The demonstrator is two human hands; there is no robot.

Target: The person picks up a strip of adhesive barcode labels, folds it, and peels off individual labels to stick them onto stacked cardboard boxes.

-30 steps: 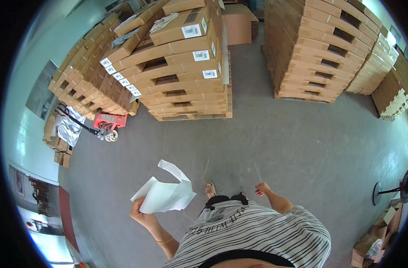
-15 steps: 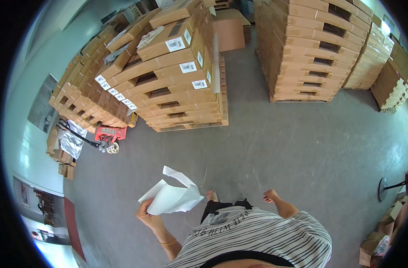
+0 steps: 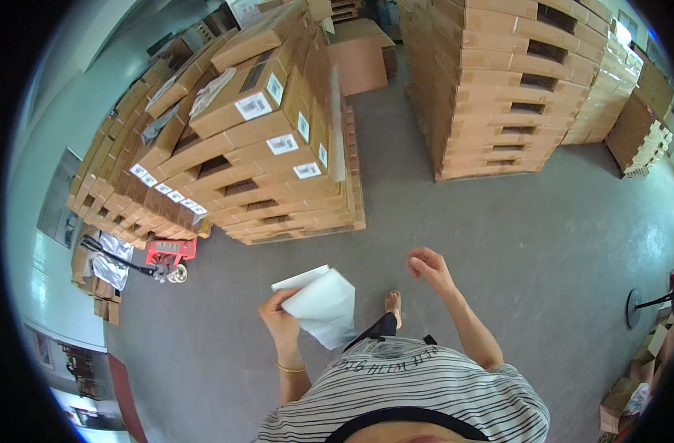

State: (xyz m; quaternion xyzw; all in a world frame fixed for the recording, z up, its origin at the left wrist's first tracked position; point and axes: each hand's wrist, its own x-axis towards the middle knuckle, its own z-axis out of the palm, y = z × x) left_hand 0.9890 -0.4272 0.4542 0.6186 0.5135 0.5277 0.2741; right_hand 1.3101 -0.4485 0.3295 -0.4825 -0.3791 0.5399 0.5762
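1. Left hand (image 3: 279, 319) closed on the near-left edge of a sheaf of white paper sheets (image 3: 320, 304); held low in front of the striped shirt (image 3: 418, 391), above the grey concrete floor (image 3: 543, 244), well apart from any stack.
2. Right hand (image 3: 427, 264) empty, fingers loosely curled, raised to the right of the sheets and not touching them.
3. Best handled, judging by the droop of the far corner: bring the free right hand under the loose right edge, so both sides are supported and the sheets stay flat.
4. Grip with thumb on top and fingers beneath; avoid crushing, since thin paper creases easily.
5. Keep the sheaf tilted toward the face for reading, clear of the sandalled foot (image 3: 393, 303) below.
6. Mind the surroundings: pallet stack of labelled cardboard cartons (image 3: 270, 159) far left, a second carton stack (image 3: 499, 88) far right, a red pallet jack (image 3: 168, 255) at left, a black fan stand (image 3: 650, 303) at right edge.
7. Watch footing; a draught from that side could lift loose pages.
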